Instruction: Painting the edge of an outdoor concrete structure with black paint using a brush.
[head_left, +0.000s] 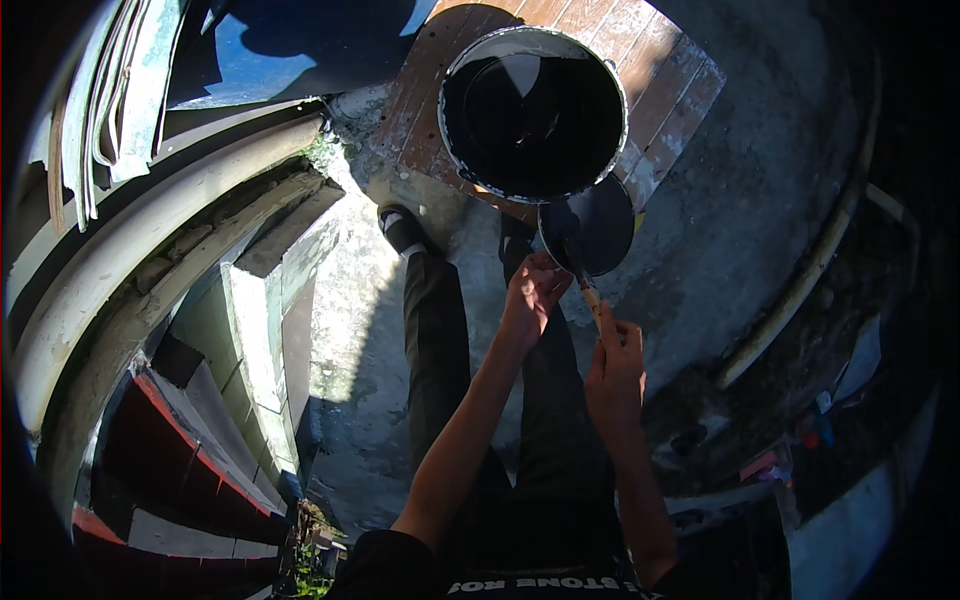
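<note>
My left hand is closed at the near left rim of a dark, round, shallow dish. The dish is tilted just under the near right side of a bucket. My right hand grips the light wooden handle of a slim tool that looks like a brush. Its dark head points forward over the dish's near edge, and its exact shape is lost in shadow. The bucket has a pale, smeared rim and a black inside, with a bright patch of light at its far wall.
The bucket stands on a slatted wooden surface. A blue sheet and stacked pale panels are at the far left. A thick pipe and stepped ledges curve along the left. A thinner pipe lies right, on the rough floor.
</note>
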